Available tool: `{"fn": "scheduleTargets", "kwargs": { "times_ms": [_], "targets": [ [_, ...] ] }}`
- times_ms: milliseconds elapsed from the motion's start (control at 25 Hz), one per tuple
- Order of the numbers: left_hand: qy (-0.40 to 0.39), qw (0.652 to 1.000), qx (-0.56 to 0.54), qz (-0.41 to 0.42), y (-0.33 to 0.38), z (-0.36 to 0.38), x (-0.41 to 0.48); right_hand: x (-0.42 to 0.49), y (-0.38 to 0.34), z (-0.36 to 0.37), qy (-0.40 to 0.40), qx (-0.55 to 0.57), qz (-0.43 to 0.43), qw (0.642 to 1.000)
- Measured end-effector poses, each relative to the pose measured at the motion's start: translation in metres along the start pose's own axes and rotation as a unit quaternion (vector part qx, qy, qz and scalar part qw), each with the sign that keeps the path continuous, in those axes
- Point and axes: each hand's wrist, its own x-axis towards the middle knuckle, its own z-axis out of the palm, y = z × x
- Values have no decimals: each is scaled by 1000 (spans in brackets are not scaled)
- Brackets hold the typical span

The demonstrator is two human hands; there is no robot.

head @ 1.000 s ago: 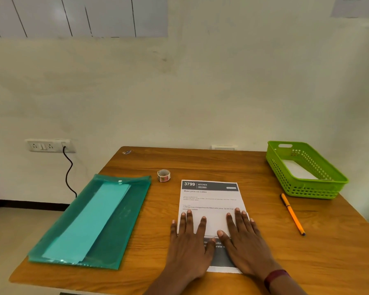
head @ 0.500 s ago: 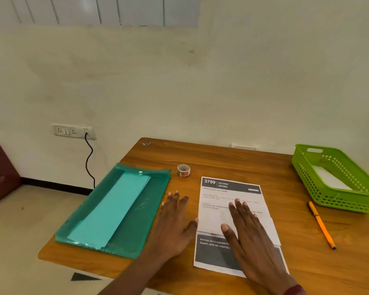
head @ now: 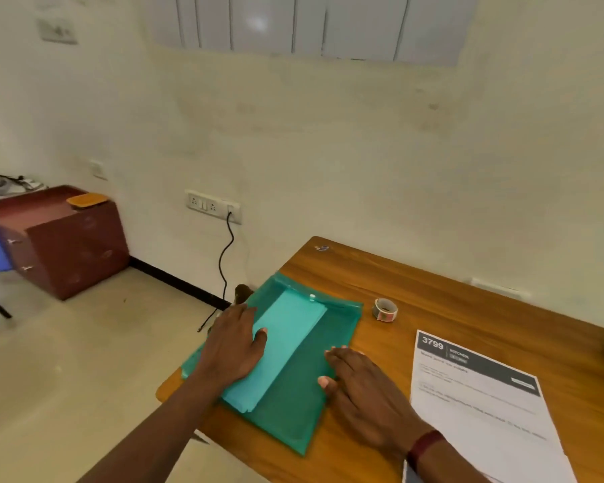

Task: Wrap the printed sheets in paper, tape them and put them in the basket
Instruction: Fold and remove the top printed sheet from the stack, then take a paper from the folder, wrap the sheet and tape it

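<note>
Now fingers [head: 340, 354] on folder [head: 293, 413]; sheets [head: 482, 406] to R.

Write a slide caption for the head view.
Left hand and right hand rest on a translucent green plastic folder holding turquoise paper, beside the printed white sheet.

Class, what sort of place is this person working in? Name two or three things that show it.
Most likely a plain office or workroom: a wooden table by a wall with a socket strip, a green document folder and a printed sheet on it, and a drawer cabinet nearby.
</note>
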Motion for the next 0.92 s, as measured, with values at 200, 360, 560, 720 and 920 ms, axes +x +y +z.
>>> {"fn": "scheduleTargets", "kwargs": {
  "times_ms": [200,360,560,720,920],
  "targets": [
    [0,994,17,-109,-24,13,1,72,-18,4,-22,-27,-25,999],
    [32,987,-26,-155,-37,27,9,118,-12,6,-9,-30,-20,999],
    [46,986,-57,-150,-40,32,13,171,19,-8,52,27,28,998],
    [68,981,-103,-150,-45,33,13,204,33,-16,74,33,63,995],
    [78,975,-124,-165,-39,25,11,234,41,-20,37,20,108,993]
  ]
}}
